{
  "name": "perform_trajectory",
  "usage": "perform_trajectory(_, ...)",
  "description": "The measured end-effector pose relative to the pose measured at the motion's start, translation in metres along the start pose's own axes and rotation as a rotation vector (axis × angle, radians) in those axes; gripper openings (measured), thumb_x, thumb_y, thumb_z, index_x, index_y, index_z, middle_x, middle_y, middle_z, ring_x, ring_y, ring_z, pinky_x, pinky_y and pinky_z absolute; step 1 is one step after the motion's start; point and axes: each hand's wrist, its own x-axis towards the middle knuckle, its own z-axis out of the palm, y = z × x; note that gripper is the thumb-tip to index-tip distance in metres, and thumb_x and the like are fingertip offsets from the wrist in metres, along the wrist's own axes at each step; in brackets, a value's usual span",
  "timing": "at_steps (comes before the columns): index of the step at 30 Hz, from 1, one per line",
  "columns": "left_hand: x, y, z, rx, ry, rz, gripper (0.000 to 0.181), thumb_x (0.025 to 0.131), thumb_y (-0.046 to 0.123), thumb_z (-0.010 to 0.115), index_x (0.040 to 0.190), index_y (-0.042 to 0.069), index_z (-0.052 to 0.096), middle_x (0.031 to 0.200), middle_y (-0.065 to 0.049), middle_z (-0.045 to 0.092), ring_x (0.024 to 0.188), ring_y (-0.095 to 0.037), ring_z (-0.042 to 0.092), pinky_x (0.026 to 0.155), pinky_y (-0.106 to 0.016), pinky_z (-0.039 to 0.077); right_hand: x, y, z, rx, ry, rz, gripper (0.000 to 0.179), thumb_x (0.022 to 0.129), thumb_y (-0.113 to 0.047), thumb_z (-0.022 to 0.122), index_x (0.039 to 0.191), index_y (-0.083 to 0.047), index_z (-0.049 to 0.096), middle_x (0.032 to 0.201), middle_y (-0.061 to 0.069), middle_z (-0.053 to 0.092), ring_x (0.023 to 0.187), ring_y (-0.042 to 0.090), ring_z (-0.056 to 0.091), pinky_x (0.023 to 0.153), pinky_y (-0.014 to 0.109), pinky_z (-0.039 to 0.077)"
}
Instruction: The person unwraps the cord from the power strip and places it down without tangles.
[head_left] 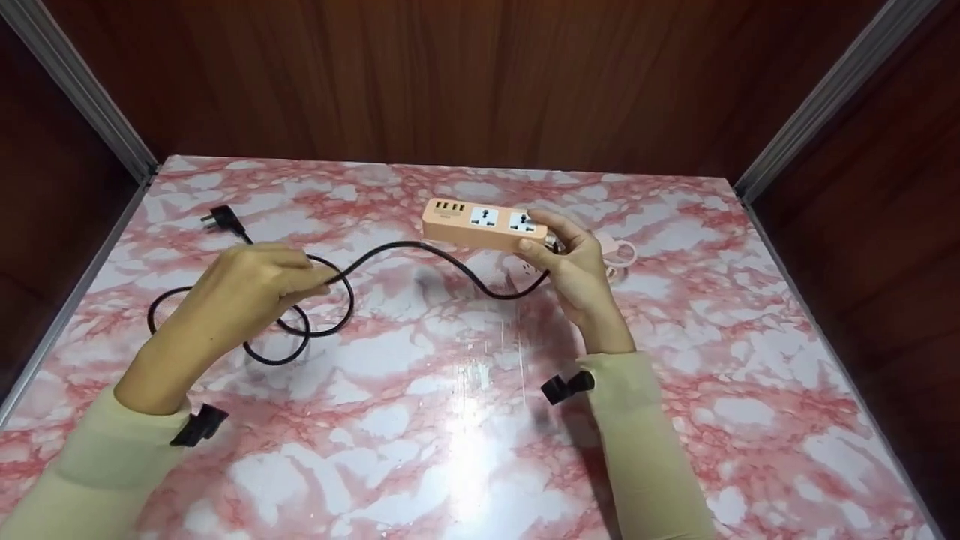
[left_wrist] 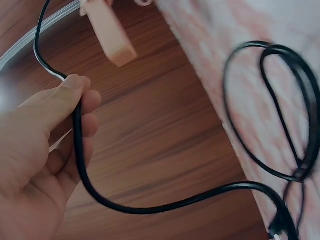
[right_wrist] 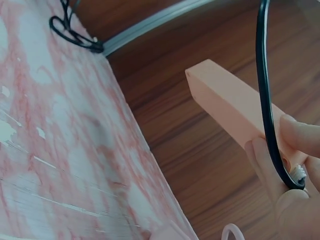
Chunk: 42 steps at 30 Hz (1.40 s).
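Observation:
My right hand (head_left: 574, 262) grips the right end of an orange power strip (head_left: 480, 225), held up over the table. Two white sockets and several USB ports show on its face. From the gripped end runs a black cord (head_left: 409, 244), curving left to my left hand (head_left: 255, 289). There the thumb and fingertips pinch the cord, as the left wrist view also shows. Beyond that hand the cord lies in loose loops, ending in a black plug (head_left: 223, 219) at the back left. In the right wrist view the cord (right_wrist: 265, 90) bends up from the strip's end.
A pale pink object with a ring-shaped loop (head_left: 622, 253) lies behind my right hand. The pink-and-white marbled table (head_left: 390, 420) is bordered by dark wood panels (head_left: 450, 82) at the back and sides. Black wrist mounts (head_left: 200, 425) sit on both sleeves.

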Motion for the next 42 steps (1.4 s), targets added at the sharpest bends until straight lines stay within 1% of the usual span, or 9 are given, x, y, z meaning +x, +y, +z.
perform_trajectory(4, -0.014, -0.002, 0.004, -0.001, -0.070, 0.006, 0.028, 0.078, 0.002, 0.091, 0.103, 0.013, 0.087, 0.075, -0.001, 0.067, 0.061, -0.015, 0.059, 0.054, -0.032, 0.051, 0.006, 0.005, 0.010, -0.021, 0.019, 0.009, 0.043, 0.090, 0.013, 0.076, 0.131, 0.000, 0.071, 0.127, 0.017, 0.065, 0.101, 0.023, 0.071, 0.085, 0.029, 0.062)
perform_trajectory(7, -0.023, -0.002, 0.007, -0.006, -0.142, -0.017, 0.025, 0.077, 0.007, 0.092, 0.100, 0.015, 0.087, 0.074, 0.002, 0.067, 0.062, -0.014, 0.060, 0.054, -0.032, 0.051, 0.013, 0.009, 0.021, -0.034, 0.028, 0.019, 0.046, 0.090, 0.014, 0.075, 0.134, 0.002, 0.068, 0.129, 0.019, 0.065, 0.102, 0.023, 0.071, 0.089, 0.030, 0.062)
perform_trajectory(12, -0.037, 0.001, 0.011, 0.019, -0.332, -0.080, 0.015, 0.081, 0.013, 0.091, 0.092, 0.021, 0.086, 0.073, 0.003, 0.070, 0.065, -0.015, 0.066, 0.054, -0.033, 0.051, 0.025, 0.019, 0.046, -0.060, 0.050, 0.036, 0.047, 0.090, 0.015, 0.074, 0.136, 0.003, 0.067, 0.132, 0.021, 0.064, 0.105, 0.024, 0.069, 0.091, 0.030, 0.061)
perform_trajectory(17, -0.047, 0.004, 0.018, 0.034, -0.488, -0.046, 0.015, 0.082, 0.012, 0.091, 0.080, 0.022, 0.080, 0.069, 0.006, 0.066, 0.067, -0.018, 0.065, 0.056, -0.037, 0.053, 0.035, 0.034, 0.067, -0.164, 0.053, 0.071, 0.047, 0.088, 0.013, 0.077, 0.133, -0.002, 0.072, 0.132, 0.019, 0.066, 0.102, 0.023, 0.070, 0.087, 0.028, 0.061)
perform_trajectory(19, -0.051, 0.004, 0.021, 0.038, -0.508, -0.014, 0.017, 0.080, 0.012, 0.092, 0.077, 0.022, 0.079, 0.066, 0.007, 0.063, 0.065, -0.018, 0.063, 0.055, -0.037, 0.052, 0.038, 0.041, 0.075, -0.219, 0.046, 0.084, 0.048, 0.087, 0.011, 0.079, 0.133, -0.004, 0.073, 0.131, 0.018, 0.067, 0.100, 0.021, 0.071, 0.085, 0.027, 0.061)
perform_trajectory(23, -0.057, 0.009, 0.026, 0.013, -0.535, -0.013, 0.023, 0.077, 0.011, 0.092, 0.068, 0.022, 0.074, 0.063, 0.009, 0.060, 0.060, -0.017, 0.060, 0.053, -0.035, 0.048, 0.042, 0.053, 0.090, -0.251, 0.033, 0.106, 0.050, 0.087, 0.010, 0.079, 0.134, -0.003, 0.072, 0.133, 0.018, 0.066, 0.100, 0.020, 0.071, 0.085, 0.027, 0.061)
perform_trajectory(32, -0.063, 0.018, 0.030, -0.052, -0.606, -0.131, 0.038, 0.078, 0.015, 0.092, 0.060, 0.023, 0.060, 0.063, 0.013, 0.057, 0.060, -0.010, 0.051, 0.056, -0.030, 0.042, 0.050, 0.075, 0.106, -0.299, 0.038, 0.121, 0.048, 0.089, 0.011, 0.076, 0.135, -0.002, 0.071, 0.147, 0.018, 0.059, 0.125, 0.022, 0.062, 0.099, 0.026, 0.056)
perform_trajectory(38, -0.069, 0.022, 0.025, -0.122, -0.723, -0.284, 0.042, 0.080, 0.013, 0.090, 0.059, 0.022, 0.054, 0.062, 0.012, 0.043, 0.062, -0.007, 0.036, 0.058, -0.026, 0.034, 0.056, 0.084, 0.113, -0.553, -0.038, 0.130, 0.058, 0.092, 0.011, 0.073, 0.145, -0.010, 0.065, 0.150, 0.013, 0.059, 0.137, 0.024, 0.056, 0.111, 0.030, 0.048)
perform_trajectory(42, -0.073, 0.023, 0.024, -0.144, -0.753, -0.321, 0.043, 0.080, 0.011, 0.089, 0.059, 0.021, 0.053, 0.062, 0.011, 0.041, 0.062, -0.008, 0.035, 0.058, -0.026, 0.033, 0.058, 0.089, 0.117, -0.719, -0.089, 0.084, 0.063, 0.092, 0.013, 0.069, 0.150, -0.009, 0.060, 0.148, 0.014, 0.062, 0.131, 0.023, 0.058, 0.110, 0.030, 0.046)
